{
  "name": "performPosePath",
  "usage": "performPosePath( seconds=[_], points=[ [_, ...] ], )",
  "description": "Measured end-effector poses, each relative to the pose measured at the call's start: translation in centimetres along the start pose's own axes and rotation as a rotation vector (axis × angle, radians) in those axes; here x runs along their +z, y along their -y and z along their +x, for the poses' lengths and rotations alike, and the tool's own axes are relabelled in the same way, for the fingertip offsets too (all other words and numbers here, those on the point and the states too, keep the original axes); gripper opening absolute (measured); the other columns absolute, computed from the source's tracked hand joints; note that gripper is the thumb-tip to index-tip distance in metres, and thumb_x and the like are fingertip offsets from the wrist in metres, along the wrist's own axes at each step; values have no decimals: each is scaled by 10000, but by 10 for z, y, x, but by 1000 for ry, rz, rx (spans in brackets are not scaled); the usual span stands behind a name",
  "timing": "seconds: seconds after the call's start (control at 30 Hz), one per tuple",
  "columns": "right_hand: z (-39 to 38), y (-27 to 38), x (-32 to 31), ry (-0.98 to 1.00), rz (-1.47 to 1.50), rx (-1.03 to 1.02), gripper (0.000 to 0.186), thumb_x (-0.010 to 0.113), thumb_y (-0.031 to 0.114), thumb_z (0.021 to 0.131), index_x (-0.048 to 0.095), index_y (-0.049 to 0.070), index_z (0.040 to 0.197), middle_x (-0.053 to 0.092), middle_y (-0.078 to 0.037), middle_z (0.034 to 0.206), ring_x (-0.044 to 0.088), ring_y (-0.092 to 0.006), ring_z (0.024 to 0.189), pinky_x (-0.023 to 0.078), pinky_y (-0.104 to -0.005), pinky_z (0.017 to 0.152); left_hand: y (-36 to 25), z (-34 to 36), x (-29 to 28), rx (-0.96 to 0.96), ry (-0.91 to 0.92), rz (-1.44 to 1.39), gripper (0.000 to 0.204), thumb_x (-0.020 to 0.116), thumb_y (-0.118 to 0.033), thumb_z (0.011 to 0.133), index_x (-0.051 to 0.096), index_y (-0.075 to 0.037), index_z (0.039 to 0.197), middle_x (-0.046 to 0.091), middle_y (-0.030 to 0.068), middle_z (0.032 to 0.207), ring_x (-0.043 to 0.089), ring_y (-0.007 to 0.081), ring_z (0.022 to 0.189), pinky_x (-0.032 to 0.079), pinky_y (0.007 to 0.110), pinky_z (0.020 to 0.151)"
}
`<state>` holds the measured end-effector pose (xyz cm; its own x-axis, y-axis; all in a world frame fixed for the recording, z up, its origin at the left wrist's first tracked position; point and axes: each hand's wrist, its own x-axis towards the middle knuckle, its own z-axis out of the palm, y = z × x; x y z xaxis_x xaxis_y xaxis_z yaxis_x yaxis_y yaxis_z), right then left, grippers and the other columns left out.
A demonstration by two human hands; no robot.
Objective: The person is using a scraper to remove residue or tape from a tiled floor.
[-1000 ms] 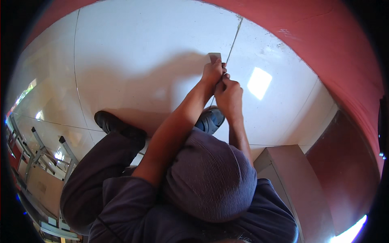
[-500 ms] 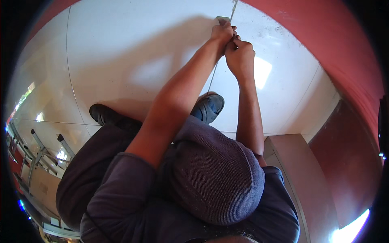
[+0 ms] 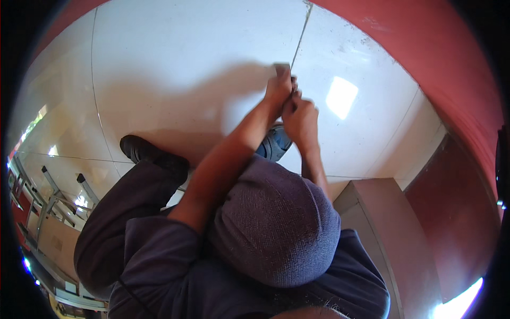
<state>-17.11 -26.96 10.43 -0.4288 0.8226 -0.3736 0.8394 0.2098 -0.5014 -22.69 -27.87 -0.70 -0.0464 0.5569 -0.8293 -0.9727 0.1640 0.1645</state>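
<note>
My left hand is closed around a small flat grey-brown piece, whose squared end sticks out beyond the fingers. Most of that piece is hidden in the grip, so its kind cannot be told. Just nearer and to the right, my right hand has its fingers bent inward against the left one. What those fingers pinch, if anything, does not show. Both hands are over the white tiled floor, close to a dark joint line between tiles.
My bent knee fills the lower middle, with one shoe under my hands and another shoe further left. A grey-brown cabinet stands at right beside a red wall. Metal frame legs are at far left.
Both hands have come back toward my body and slightly left, still together, with the flat piece in the left one. My knee has shifted slightly left.
</note>
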Motion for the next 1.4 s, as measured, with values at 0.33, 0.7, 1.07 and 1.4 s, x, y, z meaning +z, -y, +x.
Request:
performPosePath(
  seconds=[0.33, 0.7, 1.07, 1.4],
  points=[
    [-14, -5, 1, 108, -49, 29, 244, 469, 124, 880, 625, -43, 793, 577, -285, 681, 601, -450, 655, 468, -492, 571, 5, -19, 1, -7, -66, 82, 351, 392, -297, 984, 461, -41, 753, 417, 38, 578, 445, 171, 492, 421, 335, 448],
    [-30, 5, 9, 70, 2, -10, 210, 476, 109, 856, 621, -42, 833, 577, -299, 685, 592, -466, 663, 477, -516, 604, 7, -33, -16, -43, -128, 26, 375, 376, -332, 981, 475, -37, 773, 438, 44, 573, 478, 185, 473, 420, 332, 452],
    [-31, 16, 13, 101, -13, 31, 236, 463, 112, 859, 640, -42, 886, 582, -315, 746, 591, -479, 731, 492, -523, 714, -1, -26, -23, -70, -80, 54, 349, 430, -336, 967, 498, -60, 765, 472, 40, 599, 482, 168, 510, 434, 321, 496],
    [-3, 19, 18, 33, -11, -71, 199, 491, 118, 844, 626, -23, 807, 587, -295, 724, 597, -462, 704, 488, -496, 609, -23, -14, -14, -9, -86, 34, 332, 416, -300, 975, 457, -37, 777, 438, 67, 608, 454, 176, 503, 438, 343, 460]
  ],
)
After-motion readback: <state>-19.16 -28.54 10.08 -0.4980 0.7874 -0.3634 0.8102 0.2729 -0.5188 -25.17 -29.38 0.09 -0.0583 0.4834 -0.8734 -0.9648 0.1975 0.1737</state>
